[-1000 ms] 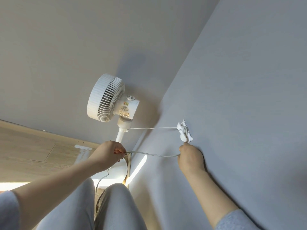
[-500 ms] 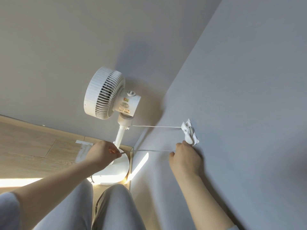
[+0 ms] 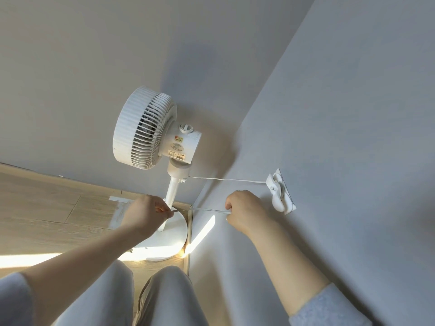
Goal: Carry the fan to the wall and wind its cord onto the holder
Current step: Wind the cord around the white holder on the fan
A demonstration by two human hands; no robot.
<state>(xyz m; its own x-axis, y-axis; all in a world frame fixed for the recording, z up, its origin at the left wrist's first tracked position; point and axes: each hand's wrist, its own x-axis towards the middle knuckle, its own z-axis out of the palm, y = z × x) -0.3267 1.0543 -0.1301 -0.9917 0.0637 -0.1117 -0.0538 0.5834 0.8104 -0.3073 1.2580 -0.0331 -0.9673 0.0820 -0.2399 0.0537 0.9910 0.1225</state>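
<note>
A white pedestal fan [image 3: 150,135] stands in the room's corner on its round base [image 3: 164,245]. Its thin white cord [image 3: 226,180] runs from the fan's neck to a white holder [image 3: 280,192] stuck on the right wall, where a few turns are wrapped. A second stretch of the cord [image 3: 207,210] is pulled taut between my hands. My left hand [image 3: 146,215] pinches it in front of the fan's pole. My right hand [image 3: 244,211] grips it just left of and below the holder.
Two grey walls meet in the corner behind the fan. The wooden floor [image 3: 47,208] at left carries a strip of pale tape [image 3: 120,203]. My knees in grey trousers [image 3: 162,300] fill the bottom middle, close to the fan's base.
My right hand has drawn back left and down from the holder along the cord, shortening the stretch between my hands. My left hand stays at the pole. The view has shifted slightly.
</note>
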